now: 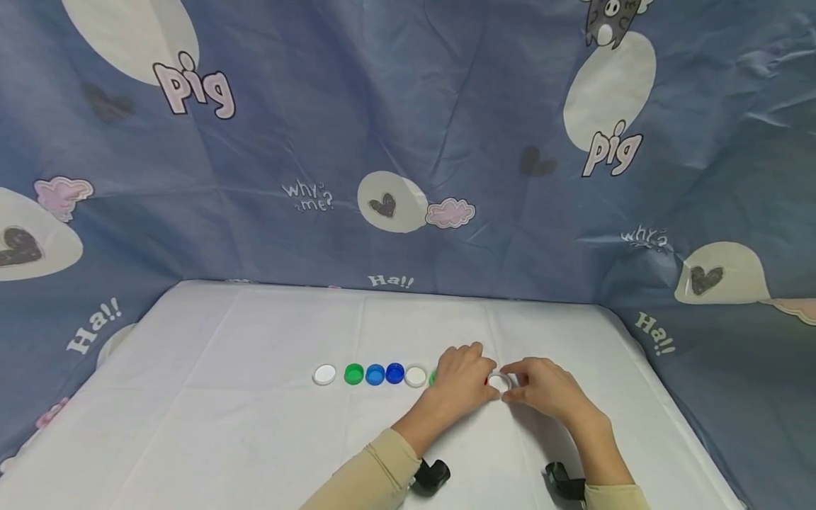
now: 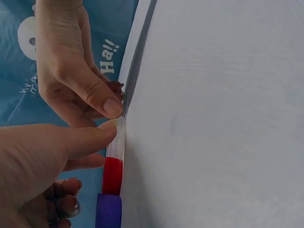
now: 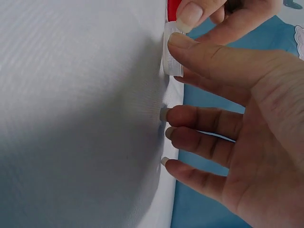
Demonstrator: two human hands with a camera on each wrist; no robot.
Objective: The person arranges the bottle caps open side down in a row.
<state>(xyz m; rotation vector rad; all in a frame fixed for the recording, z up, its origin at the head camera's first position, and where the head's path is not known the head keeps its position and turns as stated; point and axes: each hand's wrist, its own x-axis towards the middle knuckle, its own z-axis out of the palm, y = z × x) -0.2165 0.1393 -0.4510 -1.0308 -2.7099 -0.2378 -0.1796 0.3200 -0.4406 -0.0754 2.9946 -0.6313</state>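
A row of plastic bottle caps runs across the white table. At its right end is a white cap [image 1: 499, 383], seen edge-on with a ribbed side in both wrist views. My right hand [image 1: 550, 388] pinches this white cap between thumb and forefinger, its other fingers spread behind. From the other side, my left hand [image 1: 460, 379] holds the same cap with thumb and forefinger. Beside it stands a red cap [image 2: 112, 175], mostly covered by the left hand in the head view. A purple-blue cap [image 2: 109, 210] follows, next to the red one.
Further left lie a white cap [image 1: 324, 375], a green cap [image 1: 353, 374], a light blue cap [image 1: 375, 374], a dark blue cap [image 1: 395, 373] and another white cap [image 1: 416, 376]. A second green cap [image 1: 433, 377] is partly hidden. A patterned blue cloth [image 1: 306, 142] hangs behind the table.
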